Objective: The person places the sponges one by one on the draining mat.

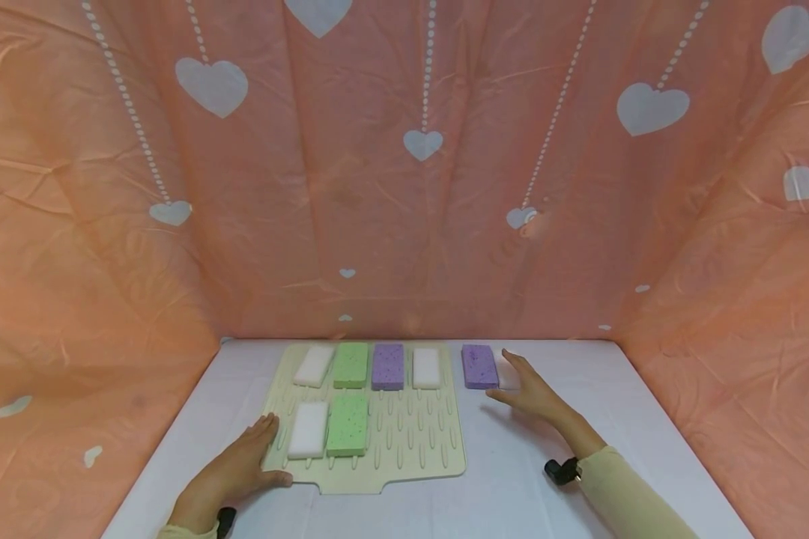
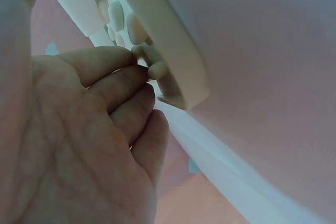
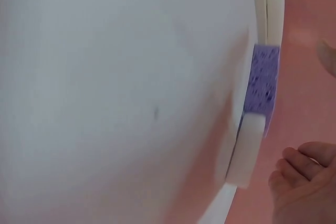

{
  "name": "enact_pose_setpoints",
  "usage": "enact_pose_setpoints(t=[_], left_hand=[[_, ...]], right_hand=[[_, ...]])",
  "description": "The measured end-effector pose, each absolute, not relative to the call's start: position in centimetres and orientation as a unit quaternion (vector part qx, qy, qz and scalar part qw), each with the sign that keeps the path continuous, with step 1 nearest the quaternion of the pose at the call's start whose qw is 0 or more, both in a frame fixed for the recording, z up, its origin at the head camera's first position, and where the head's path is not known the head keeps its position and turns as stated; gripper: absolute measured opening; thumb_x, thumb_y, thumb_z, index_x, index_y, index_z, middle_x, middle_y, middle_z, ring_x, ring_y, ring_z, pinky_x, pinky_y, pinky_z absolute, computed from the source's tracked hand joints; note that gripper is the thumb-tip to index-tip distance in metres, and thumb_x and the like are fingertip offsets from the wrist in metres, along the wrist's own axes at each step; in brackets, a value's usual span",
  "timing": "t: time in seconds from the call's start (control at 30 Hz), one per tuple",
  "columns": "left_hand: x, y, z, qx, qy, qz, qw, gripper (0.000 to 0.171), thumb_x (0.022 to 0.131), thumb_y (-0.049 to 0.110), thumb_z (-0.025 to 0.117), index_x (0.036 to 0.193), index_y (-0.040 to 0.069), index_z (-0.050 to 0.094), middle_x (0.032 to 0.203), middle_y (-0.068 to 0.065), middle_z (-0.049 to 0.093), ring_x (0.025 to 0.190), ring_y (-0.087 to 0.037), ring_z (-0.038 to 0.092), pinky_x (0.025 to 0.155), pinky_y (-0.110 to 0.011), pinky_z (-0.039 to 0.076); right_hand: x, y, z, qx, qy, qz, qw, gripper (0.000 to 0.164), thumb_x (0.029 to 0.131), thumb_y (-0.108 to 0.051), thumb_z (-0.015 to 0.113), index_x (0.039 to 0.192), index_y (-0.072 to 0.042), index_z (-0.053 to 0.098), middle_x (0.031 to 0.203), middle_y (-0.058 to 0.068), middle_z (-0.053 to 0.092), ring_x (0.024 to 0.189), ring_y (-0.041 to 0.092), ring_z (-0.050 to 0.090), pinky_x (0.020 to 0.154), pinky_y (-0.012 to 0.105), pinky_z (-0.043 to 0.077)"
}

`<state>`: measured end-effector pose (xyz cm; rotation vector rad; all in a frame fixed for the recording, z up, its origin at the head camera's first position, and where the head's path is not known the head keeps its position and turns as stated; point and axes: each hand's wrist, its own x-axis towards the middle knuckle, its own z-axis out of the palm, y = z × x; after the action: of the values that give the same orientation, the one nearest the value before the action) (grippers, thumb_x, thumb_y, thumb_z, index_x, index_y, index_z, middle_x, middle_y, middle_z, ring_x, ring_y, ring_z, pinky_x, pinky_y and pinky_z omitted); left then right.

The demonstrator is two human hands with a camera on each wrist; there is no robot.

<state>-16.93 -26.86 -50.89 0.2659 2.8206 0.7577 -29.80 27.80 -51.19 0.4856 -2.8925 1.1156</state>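
Note:
My left hand point(image 1: 237, 466) rests with straight fingers at the left front edge of a cream ridged mat point(image 1: 421, 473). In the left wrist view its fingertips are right at the mat's rim, palm bare. To the mat's right, my right hand point(image 1: 531, 391) reaches over a white sponge point(image 1: 508, 376), thumb and fingers spread apart. Part of that sponge is hidden behind the hand. Against its left side sits a purple sponge point(image 1: 479, 367). In the right wrist view a gap shows between the fingers and the white sponge point(image 3: 247, 150).
Along the mat's back lie a tilted white sponge point(image 1: 314, 366), a green one point(image 1: 350, 365), a purple one point(image 1: 387, 367) and another white one point(image 1: 426, 368). In front are a white sponge point(image 1: 307, 430) and a green one point(image 1: 347, 425). Orange heart-patterned cloth point(image 1: 377, 224) encloses the white table point(image 1: 512, 479).

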Motion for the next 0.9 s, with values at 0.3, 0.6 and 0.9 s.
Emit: enact_pose_setpoints(t=[0.3, 0.6, 0.9], left_hand=[[-16.7, -26.9, -50.9, 0.103, 0.959, 0.251, 0.086, 0.123, 0.073, 0.049, 0.094, 0.155, -0.021, 0.035, 0.164, -0.041, 0.031, 0.154, -0.059, 0.026, 0.123, -0.071, 0.028], [-16.7, -26.9, -50.9, 0.106, 0.958, 0.251, 0.085, 0.124, 0.073, 0.048, 0.094, 0.155, -0.022, 0.034, 0.164, -0.042, 0.03, 0.154, -0.059, 0.026, 0.123, -0.07, 0.026], [-16.7, -26.9, -51.1, 0.103, 0.96, 0.245, 0.087, 0.124, 0.073, 0.049, 0.094, 0.155, -0.021, 0.034, 0.164, -0.042, 0.03, 0.154, -0.059, 0.026, 0.123, -0.071, 0.026]], right_hand=[[-31.1, 29.5, -51.2, 0.147, -0.928, 0.342, -0.01, 0.11, 0.091, -0.044, 0.086, 0.165, 0.01, 0.025, 0.166, 0.04, 0.028, 0.154, 0.06, 0.026, 0.124, 0.072, 0.024], [-32.4, 30.8, -51.1, 0.132, -0.934, 0.327, -0.062, 0.119, 0.09, -0.052, 0.084, 0.167, 0.01, 0.017, 0.169, 0.039, 0.019, 0.158, 0.058, 0.018, 0.127, 0.071, 0.018], [-33.2, 31.5, -51.8, 0.134, -0.929, 0.335, -0.086, 0.12, 0.09, -0.049, 0.086, 0.165, 0.014, 0.017, 0.17, 0.039, 0.017, 0.159, 0.056, 0.015, 0.128, 0.067, 0.016]])
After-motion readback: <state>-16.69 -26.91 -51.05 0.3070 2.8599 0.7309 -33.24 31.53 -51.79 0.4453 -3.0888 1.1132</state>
